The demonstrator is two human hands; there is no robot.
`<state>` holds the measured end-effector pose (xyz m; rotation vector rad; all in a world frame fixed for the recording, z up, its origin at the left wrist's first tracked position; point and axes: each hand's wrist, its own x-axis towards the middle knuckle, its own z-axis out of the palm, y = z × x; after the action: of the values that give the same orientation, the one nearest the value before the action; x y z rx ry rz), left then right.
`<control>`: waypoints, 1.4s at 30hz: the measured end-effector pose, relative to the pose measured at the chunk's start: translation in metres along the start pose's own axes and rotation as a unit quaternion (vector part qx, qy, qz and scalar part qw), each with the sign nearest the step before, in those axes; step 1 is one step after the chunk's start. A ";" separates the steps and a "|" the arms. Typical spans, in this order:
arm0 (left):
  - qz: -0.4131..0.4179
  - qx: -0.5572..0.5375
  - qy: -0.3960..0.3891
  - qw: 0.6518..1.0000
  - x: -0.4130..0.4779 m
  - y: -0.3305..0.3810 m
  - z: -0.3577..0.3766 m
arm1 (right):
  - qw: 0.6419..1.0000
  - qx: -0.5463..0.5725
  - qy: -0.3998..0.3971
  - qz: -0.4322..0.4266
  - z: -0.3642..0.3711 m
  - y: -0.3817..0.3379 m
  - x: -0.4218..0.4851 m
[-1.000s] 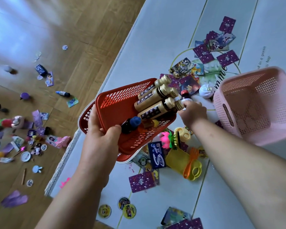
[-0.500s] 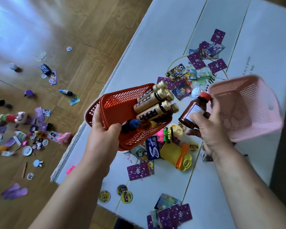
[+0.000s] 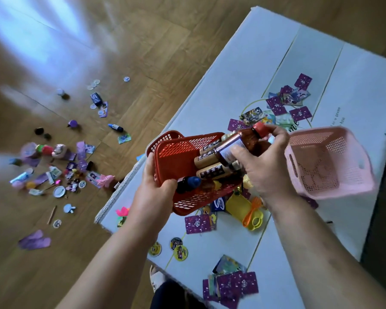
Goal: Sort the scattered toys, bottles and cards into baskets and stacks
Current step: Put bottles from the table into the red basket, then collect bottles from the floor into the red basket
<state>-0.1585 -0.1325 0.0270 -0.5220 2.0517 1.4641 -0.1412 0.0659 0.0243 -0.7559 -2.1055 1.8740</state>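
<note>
Your right hand (image 3: 263, 172) grips one brown bottle (image 3: 243, 141) with a red cap, fingers curled round its body. It is held tilted just above the far right side of the red basket (image 3: 181, 152), with the cap pointing away from you. Your left hand (image 3: 156, 192) grasps that basket by its near rim, thumb inside, and holds it up off the mat (image 3: 232, 74) at a tilt.

Inside the basket lie three tan bottles (image 3: 206, 160) with dark labels, side by side under the brown one. One dark item with a blue top (image 3: 193, 181) sits by your left thumb.

To the right of your right hand, one pink basket (image 3: 330, 161) rests tipped on the mat, its opening facing you. Below the red basket lie one yellow toy (image 3: 239, 208) with an orange fork (image 3: 251, 210) across it and a single purple card (image 3: 197, 224). Three round discs (image 3: 176, 243) sit nearer the mat's edge. More purple cards lie in loose clusters at the far and near ends, too overlapped to count.
</note>
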 end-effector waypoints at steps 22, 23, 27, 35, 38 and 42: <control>-0.025 -0.142 -0.013 0.990 -0.064 -0.141 -0.309 | 0.890 -0.433 0.007 -0.145 0.280 -0.010 -0.198; -0.025 -0.140 -0.003 0.990 -0.064 -0.149 -0.329 | 0.889 -0.436 0.010 -0.138 0.298 -0.010 -0.208; -0.024 -0.157 0.042 0.986 -0.069 -0.173 -0.400 | 0.904 -0.422 -0.039 -0.059 0.363 -0.009 -0.238; -0.026 -0.210 0.100 0.972 -0.072 -0.204 -0.507 | 0.937 -0.290 -0.179 0.076 0.480 -0.010 -0.256; -0.038 -0.224 0.114 0.967 -0.061 -0.209 -0.532 | 0.931 -0.282 -0.207 0.099 0.514 -0.006 -0.250; -0.053 -0.230 0.113 0.965 -0.031 -0.206 -0.565 | 0.923 -0.288 -0.228 0.112 0.561 -0.006 -0.233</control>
<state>-0.1321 -0.7338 0.0365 -1.0084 1.8038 1.8962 -0.2199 -0.5346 -0.0211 -0.7449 -3.0623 1.6495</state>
